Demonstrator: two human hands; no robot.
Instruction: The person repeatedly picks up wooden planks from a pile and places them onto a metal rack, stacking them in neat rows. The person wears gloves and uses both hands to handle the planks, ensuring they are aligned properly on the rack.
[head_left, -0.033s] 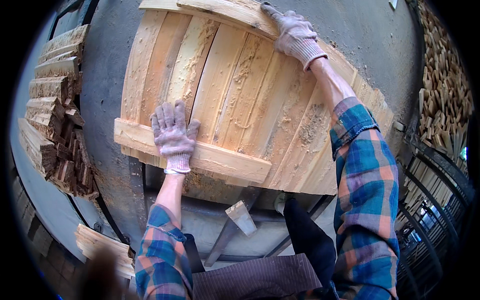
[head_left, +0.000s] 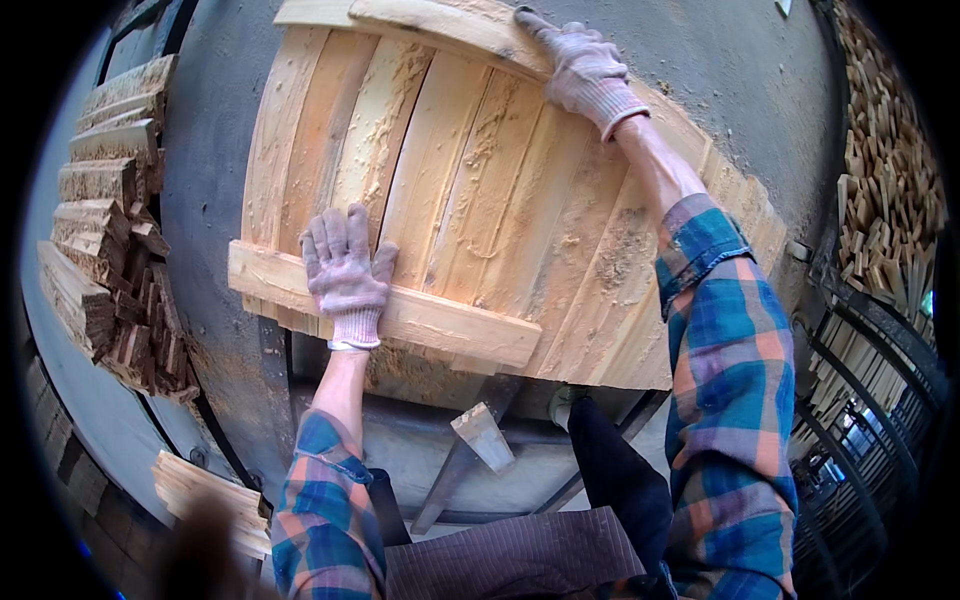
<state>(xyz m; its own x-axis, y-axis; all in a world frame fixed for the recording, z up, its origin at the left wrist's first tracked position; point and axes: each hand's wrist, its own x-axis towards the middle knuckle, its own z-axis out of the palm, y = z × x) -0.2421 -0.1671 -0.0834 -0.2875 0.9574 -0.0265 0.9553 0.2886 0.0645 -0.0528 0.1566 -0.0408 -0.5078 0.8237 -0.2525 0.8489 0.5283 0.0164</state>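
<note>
Several pale boards (head_left: 510,190) lie side by side in a panel, with wood shavings scattered over them. Across their near end runs a wooden strip (head_left: 455,325). My left hand (head_left: 347,262), in a dusty knitted glove, lies flat over this strip with its fingers spread onto the boards. A second wooden strip (head_left: 440,22) crosses the far end. My right hand (head_left: 582,68), gloved too, is on the right part of that far strip. Its thumb side stretches left along the wood, while the other fingers bend over the far edge, their tips hidden.
Stacked wood offcuts (head_left: 100,200) stand at the left, with more thin boards (head_left: 210,500) at lower left. A small wood block (head_left: 483,437) lies below the panel near my foot. Far right is a large pile of sticks (head_left: 880,200) behind dark metal bars (head_left: 870,350).
My right hand and the far strip have shifted very slightly left. The left hand stays flat in nearly the same place.
</note>
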